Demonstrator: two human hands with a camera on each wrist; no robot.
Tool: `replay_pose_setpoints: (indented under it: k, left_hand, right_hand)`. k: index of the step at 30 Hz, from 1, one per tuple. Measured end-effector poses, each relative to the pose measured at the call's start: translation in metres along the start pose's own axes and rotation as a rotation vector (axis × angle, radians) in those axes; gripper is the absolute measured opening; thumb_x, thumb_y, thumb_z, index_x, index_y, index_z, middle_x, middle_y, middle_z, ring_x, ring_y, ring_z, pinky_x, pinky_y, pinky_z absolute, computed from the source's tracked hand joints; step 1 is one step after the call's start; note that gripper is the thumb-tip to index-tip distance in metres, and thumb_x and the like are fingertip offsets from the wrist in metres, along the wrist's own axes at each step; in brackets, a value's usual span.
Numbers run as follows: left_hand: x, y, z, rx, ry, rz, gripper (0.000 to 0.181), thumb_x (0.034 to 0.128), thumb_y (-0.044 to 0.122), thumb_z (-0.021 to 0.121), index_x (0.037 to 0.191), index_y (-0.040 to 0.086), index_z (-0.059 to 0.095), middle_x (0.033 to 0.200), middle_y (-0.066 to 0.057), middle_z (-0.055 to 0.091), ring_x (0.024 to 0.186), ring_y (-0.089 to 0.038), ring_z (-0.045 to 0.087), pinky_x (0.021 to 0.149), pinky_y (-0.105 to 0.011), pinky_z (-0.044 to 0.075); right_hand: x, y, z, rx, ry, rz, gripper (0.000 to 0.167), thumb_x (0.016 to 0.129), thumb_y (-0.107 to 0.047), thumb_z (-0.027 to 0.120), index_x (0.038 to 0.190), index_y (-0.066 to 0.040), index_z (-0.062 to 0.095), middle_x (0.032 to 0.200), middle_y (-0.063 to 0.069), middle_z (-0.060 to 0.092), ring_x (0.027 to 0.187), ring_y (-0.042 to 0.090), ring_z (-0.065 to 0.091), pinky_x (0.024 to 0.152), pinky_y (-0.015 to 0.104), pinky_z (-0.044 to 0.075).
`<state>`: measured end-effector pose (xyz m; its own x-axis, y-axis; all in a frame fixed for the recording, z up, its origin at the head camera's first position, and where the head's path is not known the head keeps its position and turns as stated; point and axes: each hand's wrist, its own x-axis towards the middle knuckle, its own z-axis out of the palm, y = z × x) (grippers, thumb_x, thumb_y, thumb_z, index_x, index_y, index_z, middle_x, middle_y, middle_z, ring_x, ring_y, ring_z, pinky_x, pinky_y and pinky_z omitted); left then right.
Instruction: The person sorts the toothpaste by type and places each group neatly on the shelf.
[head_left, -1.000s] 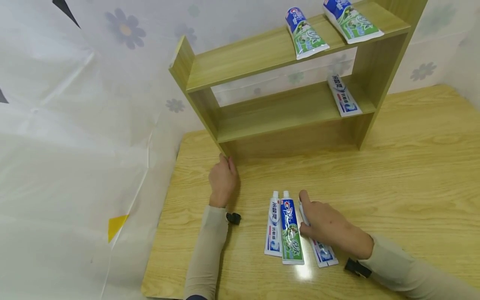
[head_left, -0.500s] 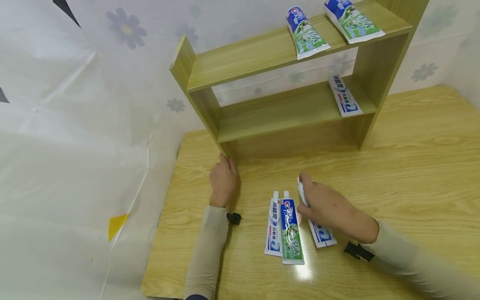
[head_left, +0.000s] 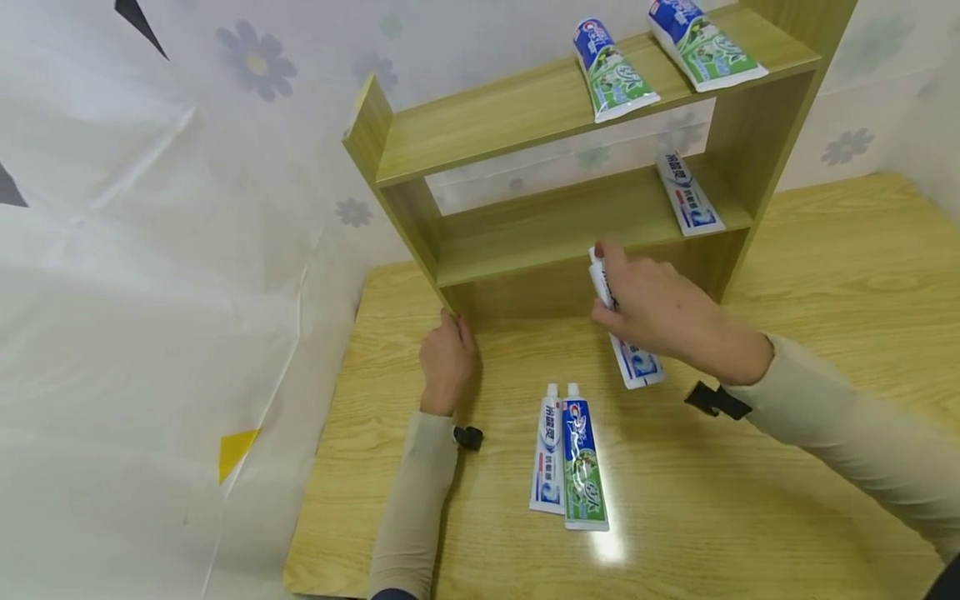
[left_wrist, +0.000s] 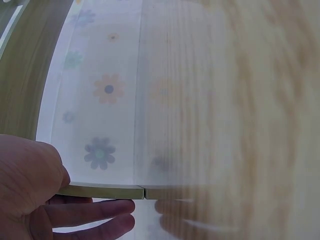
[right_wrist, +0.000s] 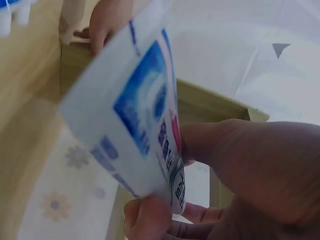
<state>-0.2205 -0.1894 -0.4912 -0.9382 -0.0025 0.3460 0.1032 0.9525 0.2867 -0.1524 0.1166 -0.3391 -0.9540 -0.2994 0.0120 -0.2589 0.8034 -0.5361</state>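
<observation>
My right hand (head_left: 660, 308) holds a white and blue toothpaste tube (head_left: 636, 364) in the air, in front of the shelf's lower part. In the right wrist view the thumb and fingers pinch that tube (right_wrist: 135, 110) near its cap end, its flat end pointing up and away. My left hand (head_left: 447, 360) grips the bottom front corner of the wooden shelf (head_left: 517, 271). The left wrist view has the thumb and fingers (left_wrist: 95, 212) on either side of the panel's edge. On the table lie a white toothpaste tube (head_left: 548, 458) and a blue-green toothpaste tube (head_left: 583, 467), side by side.
Two blue-green toothpaste tubes (head_left: 615, 75) (head_left: 705, 46) lie on the upper board. One white toothpaste tube (head_left: 690, 196) rests at the right end of the middle board. The wooden table (head_left: 847, 333) meets a flower-patterned wall (head_left: 300, 125) behind and at the left.
My right hand has lifted the white toothpaste tube off the table and carried it forward toward the shelf. The left hand has stayed at the shelf's corner.
</observation>
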Motion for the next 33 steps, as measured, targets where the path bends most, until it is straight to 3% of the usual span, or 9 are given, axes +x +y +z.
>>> replay_pose_setpoints:
  k: [7, 11, 12, 15, 18, 19, 24, 28, 33]
  left_hand:
    - [-0.001, 0.000, -0.001, -0.020, -0.005, -0.004, 0.031, 0.1166, 0.023, 0.049, 0.099, -0.001, 0.058, 0.068, -0.024, 0.067, 0.059, -0.044, 0.070, 0.051, -0.058, 0.053]
    - [-0.002, -0.001, -0.001, -0.046, 0.028, 0.016, 0.031, 0.1158, 0.022, 0.049, 0.097, -0.002, 0.057, 0.066, -0.025, 0.065, 0.058, -0.047, 0.069, 0.050, -0.060, 0.051]
    - [0.000, -0.008, 0.009, -0.045, 0.051, 0.026, 0.035, 0.1169, 0.027, 0.046, 0.097, 0.001, 0.057, 0.065, -0.022, 0.065, 0.057, -0.044, 0.069, 0.048, -0.057, 0.051]
    - [0.000, -0.009, 0.008, -0.053, 0.061, 0.051, 0.034, 0.1170, 0.025, 0.045, 0.095, 0.001, 0.057, 0.061, -0.019, 0.062, 0.051, -0.037, 0.065, 0.045, -0.053, 0.049]
    - [0.000, -0.008, 0.007, -0.049, 0.045, 0.068, 0.032, 0.1172, 0.022, 0.047, 0.095, 0.001, 0.057, 0.060, -0.016, 0.060, 0.047, -0.029, 0.059, 0.041, -0.045, 0.045]
    - [-0.003, -0.001, -0.002, -0.050, 0.023, 0.067, 0.029, 0.1157, 0.016, 0.050, 0.094, -0.001, 0.057, 0.060, -0.018, 0.060, 0.046, -0.030, 0.058, 0.041, -0.045, 0.045]
    - [-0.003, -0.001, -0.002, -0.008, 0.008, 0.043, 0.030, 0.1164, 0.019, 0.049, 0.095, 0.000, 0.058, 0.063, -0.019, 0.063, 0.051, -0.034, 0.065, 0.044, -0.047, 0.047]
    - [-0.002, -0.001, -0.003, -0.003, 0.005, 0.034, 0.030, 0.1168, 0.021, 0.049, 0.097, 0.001, 0.058, 0.065, -0.020, 0.065, 0.054, -0.037, 0.068, 0.046, -0.050, 0.050]
    - [-0.001, 0.000, -0.003, -0.013, -0.017, 0.038, 0.030, 0.1174, 0.021, 0.048, 0.098, 0.001, 0.059, 0.064, -0.018, 0.064, 0.051, -0.032, 0.064, 0.044, -0.045, 0.047]
  right_hand:
    - [0.036, 0.009, -0.032, -0.088, -0.004, -0.013, 0.064, 0.108, -0.021, 0.058, 0.158, 0.007, 0.030, 0.087, 0.021, 0.066, 0.059, 0.024, 0.070, 0.047, 0.033, 0.055]
    - [0.054, 0.019, -0.042, -0.136, 0.032, -0.054, 0.066, 0.107, -0.018, 0.057, 0.158, 0.013, 0.030, 0.085, 0.022, 0.065, 0.058, 0.026, 0.069, 0.046, 0.034, 0.053]
    - [0.058, 0.021, -0.044, -0.138, 0.037, -0.059, 0.066, 0.106, -0.018, 0.057, 0.157, 0.014, 0.030, 0.084, 0.023, 0.065, 0.058, 0.026, 0.070, 0.046, 0.035, 0.052]
    - [0.067, 0.027, -0.048, -0.136, 0.048, -0.066, 0.063, 0.104, -0.016, 0.058, 0.153, 0.015, 0.032, 0.083, 0.024, 0.067, 0.058, 0.027, 0.070, 0.046, 0.035, 0.053]
    - [0.074, 0.033, -0.052, -0.111, 0.035, -0.054, 0.058, 0.104, -0.015, 0.056, 0.148, 0.013, 0.032, 0.081, 0.024, 0.066, 0.057, 0.028, 0.070, 0.046, 0.036, 0.053]
    - [0.077, 0.035, -0.052, -0.104, 0.031, -0.049, 0.056, 0.103, -0.015, 0.055, 0.147, 0.012, 0.032, 0.080, 0.024, 0.066, 0.057, 0.028, 0.070, 0.046, 0.036, 0.053]
    - [0.096, 0.042, -0.055, -0.051, -0.008, 0.020, 0.052, 0.102, -0.015, 0.052, 0.143, 0.009, 0.031, 0.083, 0.024, 0.063, 0.059, 0.029, 0.068, 0.049, 0.036, 0.052]
    - [0.111, 0.044, -0.057, -0.022, -0.022, 0.075, 0.054, 0.105, -0.018, 0.051, 0.148, 0.009, 0.031, 0.089, 0.027, 0.064, 0.063, 0.031, 0.069, 0.051, 0.036, 0.054]
    - [0.122, 0.045, -0.059, -0.015, -0.050, 0.123, 0.058, 0.107, -0.019, 0.050, 0.153, 0.009, 0.028, 0.095, 0.030, 0.065, 0.065, 0.034, 0.072, 0.053, 0.038, 0.058]
